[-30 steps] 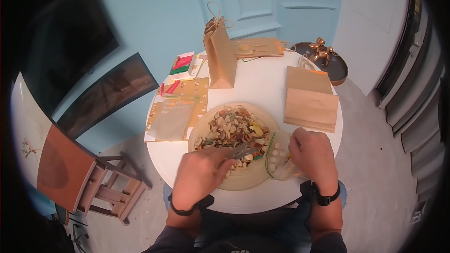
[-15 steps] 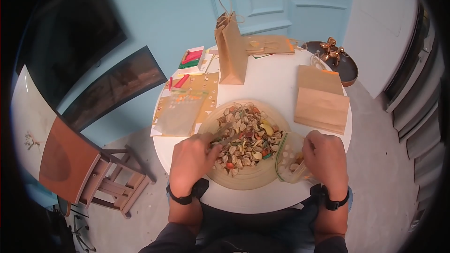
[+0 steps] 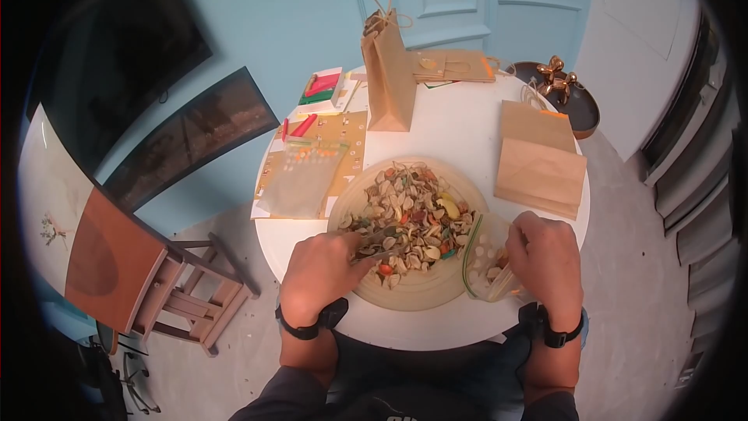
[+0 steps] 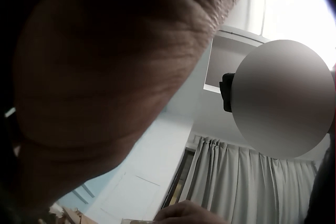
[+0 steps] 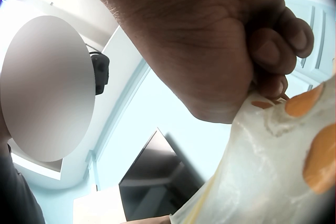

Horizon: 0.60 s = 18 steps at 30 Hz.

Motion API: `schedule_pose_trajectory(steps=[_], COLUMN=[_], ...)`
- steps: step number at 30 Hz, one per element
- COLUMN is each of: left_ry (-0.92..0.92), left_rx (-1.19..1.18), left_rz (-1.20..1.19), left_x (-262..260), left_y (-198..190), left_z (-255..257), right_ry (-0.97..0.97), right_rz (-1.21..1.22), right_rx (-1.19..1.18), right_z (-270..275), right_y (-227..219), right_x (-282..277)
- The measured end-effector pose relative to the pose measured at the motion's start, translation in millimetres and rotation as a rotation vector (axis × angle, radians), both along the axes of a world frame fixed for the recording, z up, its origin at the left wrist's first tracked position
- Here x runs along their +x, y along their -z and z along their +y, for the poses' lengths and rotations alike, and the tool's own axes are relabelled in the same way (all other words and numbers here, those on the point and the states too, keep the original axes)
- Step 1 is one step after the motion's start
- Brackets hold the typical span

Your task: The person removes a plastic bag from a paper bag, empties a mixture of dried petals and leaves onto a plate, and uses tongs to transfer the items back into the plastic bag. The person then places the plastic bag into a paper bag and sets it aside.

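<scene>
A round tan tray [image 3: 397, 298] bears a heap of dried potpourri [image 3: 417, 206], mostly pale curled pieces with red, orange, yellow and green bits. My left hand [image 3: 321, 269] grips metal tongs [image 3: 379, 235], whose tips lie in the heap's left front part. At the tray's right edge, my right hand [image 3: 549, 261] holds a clear zip bag [image 3: 481, 253] by its side, fingers curled in on it. The bag's green-lined mouth faces the tray, and some pieces show inside. In the right wrist view the bag [image 5: 257, 155] shows orange dots below the curled fingers.
Beyond the tray stands a tall paper bag [image 3: 389, 82] with a string handle. Flat paper bags [image 3: 541, 168] lie at the right and others [image 3: 452, 65] at the back. A second zip bag [image 3: 304, 179] lies on patterned paper at the left, near a box [image 3: 321, 92].
The tongs have swung left, from near the zip bag's mouth to the left part of the heap. My right hand keeps hold of the bag. The head view has shifted slightly.
</scene>
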<state>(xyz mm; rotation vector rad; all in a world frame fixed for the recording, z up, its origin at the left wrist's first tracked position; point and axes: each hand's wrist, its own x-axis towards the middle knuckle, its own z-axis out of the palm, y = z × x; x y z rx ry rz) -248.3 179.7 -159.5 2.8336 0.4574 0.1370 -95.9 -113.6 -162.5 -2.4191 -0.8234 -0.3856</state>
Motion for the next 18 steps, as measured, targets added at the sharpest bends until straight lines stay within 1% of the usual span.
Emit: schedule_pose_trajectory(steps=[2, 8, 18], left_ry=[-0.032, 0.067, 0.113], left_rx=[0.074, 0.068, 0.115], left_rz=[0.010, -0.046, -0.057], left_x=[0, 5, 9], left_y=[7, 12, 18], left_z=[3, -6, -8], right_ry=[0.000, -0.004, -0.011], right_rz=[-0.004, -0.007, -0.016], right_rx=[-0.001, -0.004, 0.000], right_z=[-1, -2, -2], right_y=[-1, 1, 2], right_x=[0, 1, 1])
